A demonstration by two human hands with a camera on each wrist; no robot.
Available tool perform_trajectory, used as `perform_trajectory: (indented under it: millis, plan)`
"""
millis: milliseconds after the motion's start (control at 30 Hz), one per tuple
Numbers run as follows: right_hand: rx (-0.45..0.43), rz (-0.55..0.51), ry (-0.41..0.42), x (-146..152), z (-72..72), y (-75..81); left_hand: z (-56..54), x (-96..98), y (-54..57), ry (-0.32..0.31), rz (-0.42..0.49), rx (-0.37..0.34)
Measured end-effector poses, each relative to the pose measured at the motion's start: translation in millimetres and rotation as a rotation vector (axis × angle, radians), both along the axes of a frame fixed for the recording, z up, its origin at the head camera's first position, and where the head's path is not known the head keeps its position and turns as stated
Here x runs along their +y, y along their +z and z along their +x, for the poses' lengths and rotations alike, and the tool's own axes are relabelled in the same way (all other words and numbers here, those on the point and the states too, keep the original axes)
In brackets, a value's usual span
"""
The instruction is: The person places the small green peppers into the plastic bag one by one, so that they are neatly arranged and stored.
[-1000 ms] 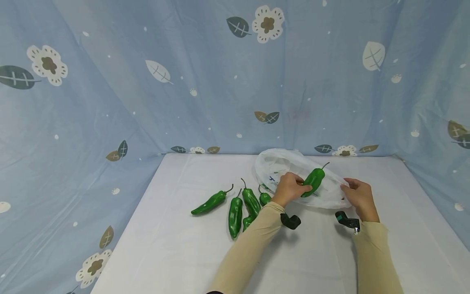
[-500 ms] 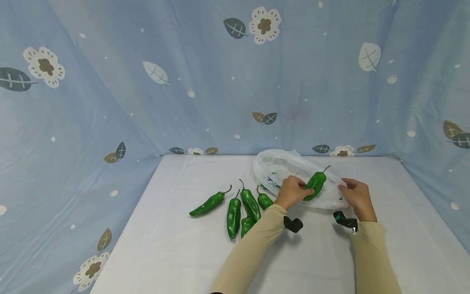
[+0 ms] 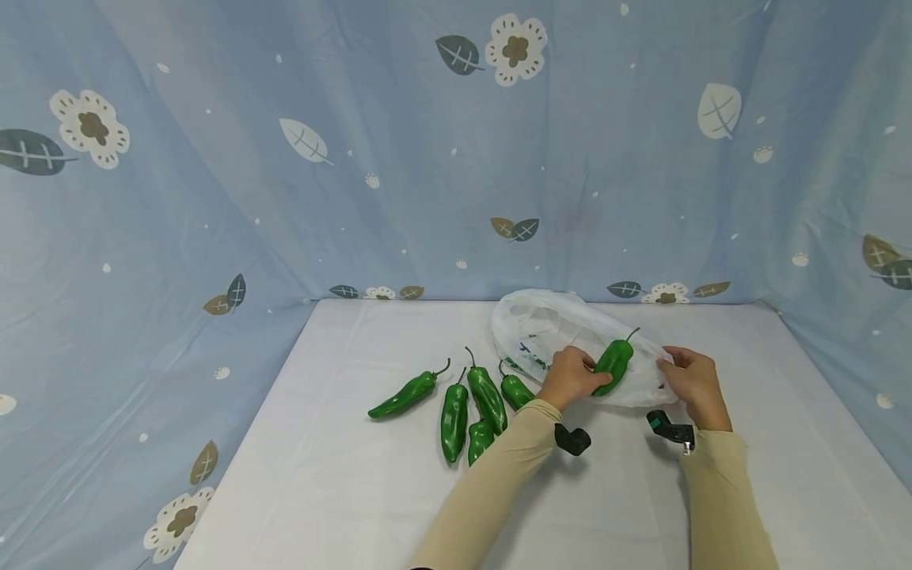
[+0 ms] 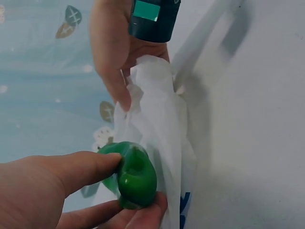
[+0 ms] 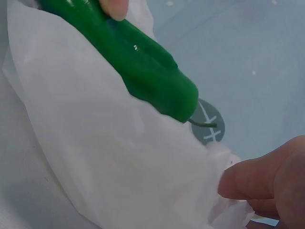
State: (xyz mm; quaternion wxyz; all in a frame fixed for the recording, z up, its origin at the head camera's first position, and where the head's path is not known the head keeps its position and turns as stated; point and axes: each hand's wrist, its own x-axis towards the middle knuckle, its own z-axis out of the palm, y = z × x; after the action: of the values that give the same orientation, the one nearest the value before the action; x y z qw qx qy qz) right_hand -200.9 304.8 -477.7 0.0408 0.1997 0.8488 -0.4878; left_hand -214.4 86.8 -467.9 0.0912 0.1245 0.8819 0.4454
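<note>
A green pepper [image 3: 614, 366] with a thin stem is pinched between the thumb and fingers of my left hand [image 3: 572, 378], held at the mouth of a white plastic bag [image 3: 530, 317]. In the left wrist view the pepper [image 4: 136, 179] shows end-on between thumb and fingertips. My right hand [image 3: 697, 385] pinches the bag's right edge. From the right wrist view, part of the pepper [image 5: 152, 76] lies behind the near wall of the bag [image 5: 109, 143], its stem pointing toward my right thumb [image 5: 252, 179].
Several more green peppers lie left of the bag, among them a slim one [image 3: 404, 397] farthest left and another [image 3: 454, 419] nearer the front. My left sleeve [image 3: 492, 483] partly covers some of them. A patterned blue curtain [image 3: 399, 158] hangs behind the white table [image 3: 342, 491].
My left hand has moved slightly down and right with the pepper, lowering it toward the bag's mouth. My right hand keeps its pinch on the bag's edge, almost unmoved.
</note>
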Motion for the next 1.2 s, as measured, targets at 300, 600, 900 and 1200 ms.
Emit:
perform_trajectory:
  millis: [300, 600, 900, 1200]
  plan:
    - [0.016, 0.002, 0.008, -1, 0.9, 0.2, 1.0, 3.8, -3.6, 0.008, -0.042, -0.014]
    - [0.02, 0.006, 0.008, -2, 1.9, 1.0, 0.7, 7.2, -6.7, 0.004, -0.046, -0.007]
    - [0.006, -0.006, 0.01, -1, 1.7, 1.0, -0.1, 8.4, -11.2, 0.001, -0.071, 0.009]
    - [0.005, -0.006, 0.019, -1, 2.1, 1.5, 2.1, 8.2, -9.9, -0.005, -0.074, 0.031]
